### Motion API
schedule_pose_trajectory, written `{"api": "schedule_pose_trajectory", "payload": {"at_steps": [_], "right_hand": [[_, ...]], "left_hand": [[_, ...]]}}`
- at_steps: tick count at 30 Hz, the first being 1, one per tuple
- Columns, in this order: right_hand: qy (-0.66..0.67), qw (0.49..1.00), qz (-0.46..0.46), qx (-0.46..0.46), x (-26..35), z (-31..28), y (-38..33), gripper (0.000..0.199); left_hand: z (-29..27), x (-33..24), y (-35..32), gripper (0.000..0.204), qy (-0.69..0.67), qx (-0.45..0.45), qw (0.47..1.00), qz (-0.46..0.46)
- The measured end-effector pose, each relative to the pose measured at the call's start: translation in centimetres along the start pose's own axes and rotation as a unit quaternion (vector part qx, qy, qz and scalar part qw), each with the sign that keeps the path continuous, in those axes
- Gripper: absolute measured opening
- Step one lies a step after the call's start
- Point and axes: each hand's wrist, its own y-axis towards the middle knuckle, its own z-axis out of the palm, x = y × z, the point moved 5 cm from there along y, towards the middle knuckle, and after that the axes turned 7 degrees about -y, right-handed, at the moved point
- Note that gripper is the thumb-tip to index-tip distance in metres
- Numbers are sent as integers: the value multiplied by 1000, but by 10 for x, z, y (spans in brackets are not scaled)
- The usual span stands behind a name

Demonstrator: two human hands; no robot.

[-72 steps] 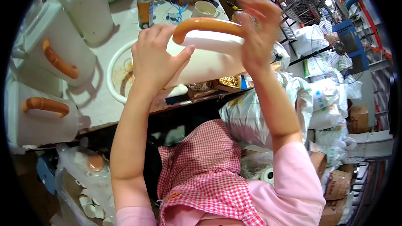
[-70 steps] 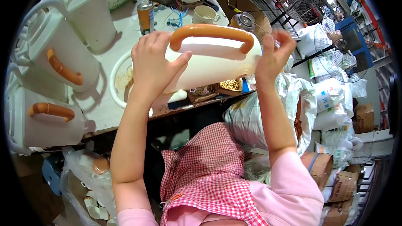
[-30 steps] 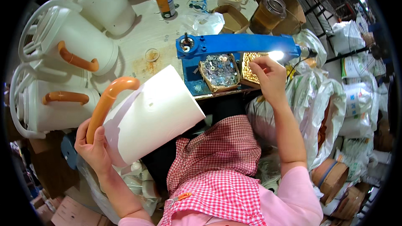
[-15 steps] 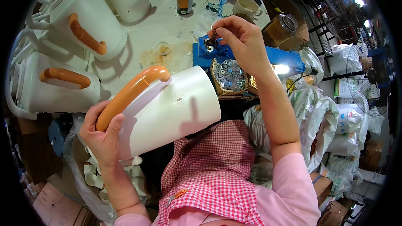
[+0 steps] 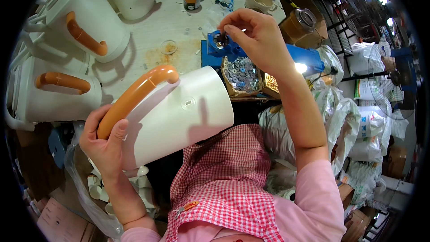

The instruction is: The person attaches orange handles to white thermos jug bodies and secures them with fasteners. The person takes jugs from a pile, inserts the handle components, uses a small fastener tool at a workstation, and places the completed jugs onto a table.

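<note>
Left grip: the left hand (image 5: 104, 149) is clamping its fingers round the lower end of a glossy orange-brown curved plastic handle (image 5: 132, 96), its thumb lying along the near side.
Right pinch: the right hand (image 5: 260, 35) is bringing thumb and forefinger close together at a dark upright post; whether they are closing on anything, I cannot tell.
Pitcher: a white plastic cylindrical pitcher body (image 5: 165, 127) is hanging before the apron, overlapping the desk's near edge in this view. Its long axis is running from lower left to upper right, with one round end pointing right.
Handle side: the handle is facing up and left, and a small oval slot (image 5: 188, 102) is showing on the wall.
Left arm: it is rising from the lower edge, leaning leftward.
Right arm: it is bending at the elbow and reaching up and left, the hand arching over a blue metal fixture (image 5: 307, 58).
Near the fixture: a cardboard tray of grey metal washers (image 5: 242, 75) is sitting just beside it.
Desk: a white-topped desk (image 5: 148, 31) is carrying white pitchers with brown handles (image 5: 67, 101) at left.
Clothing: the person is wearing a red-and-white checked cloth apron (image 5: 224, 188).
</note>
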Motion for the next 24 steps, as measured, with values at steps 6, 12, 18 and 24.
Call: {"api": "schedule_pose_trajectory", "payload": {"at_steps": [6, 12, 18, 24], "right_hand": [[198, 959, 88, -181, -57, -4, -85, 15], [-145, 983, 112, 17, -77, 58, -89, 14], [-162, 978, 125, 45, -100, 58, -99, 17], [-142, 989, 23, -22, -118, 69, -106, 14]], "left_hand": [[7, -3, 8, 34, 16, -6, 999, 28], [-26, -4, 6, 32, 8, -51, 999, -11], [13, 3, 7, 35, -85, 16, 994, -64], [-1, -19, -4, 35, 3, 29, 998, -58]]}}
